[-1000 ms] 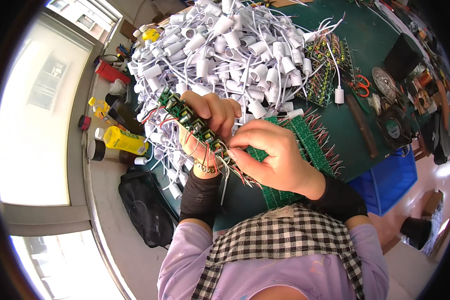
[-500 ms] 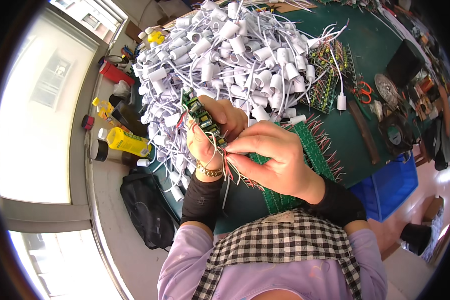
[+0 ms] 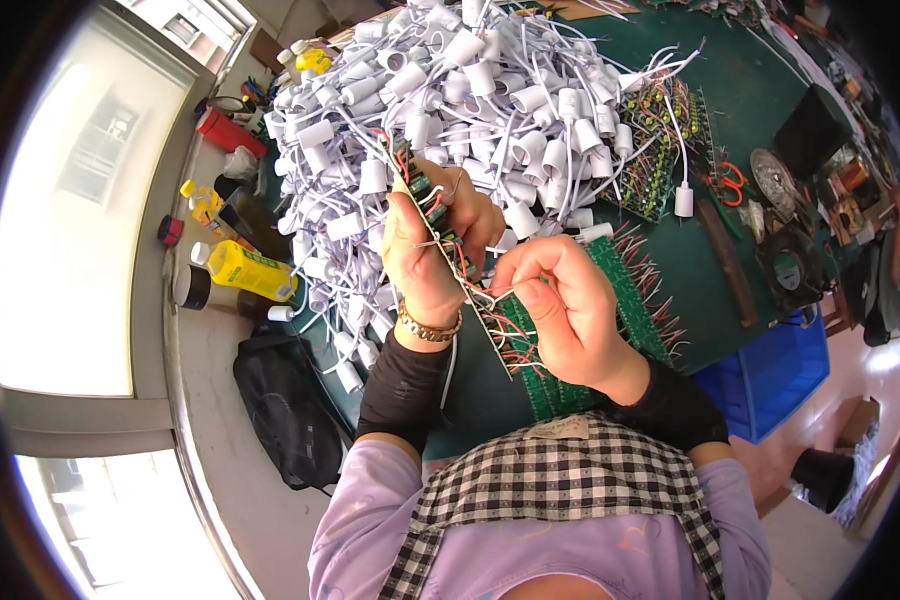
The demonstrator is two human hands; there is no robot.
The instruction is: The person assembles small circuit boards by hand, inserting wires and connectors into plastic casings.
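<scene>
My left hand is closed around a long green circuit board strip, tilted nearly edge-on. Small dark and yellow parts and red and white leads stick out along it. To its right, the thumb and forefinger of my right hand pinch a thin wire that runs from the board. Below the hands, more green circuit boards with red and white leads lie on the table. A large heap of white lamp holders with white cables rises just beyond my hands.
Another populated board panel lies beyond, near orange-handled scissors and a brown bar. A blue crate stands below the table's right side. Yellow bottles and a black bag are at left.
The board strip has turned from showing its parts to nearly edge-on, its lower end now reaching further down. My right hand has moved slightly right and its fingers have curled more.
</scene>
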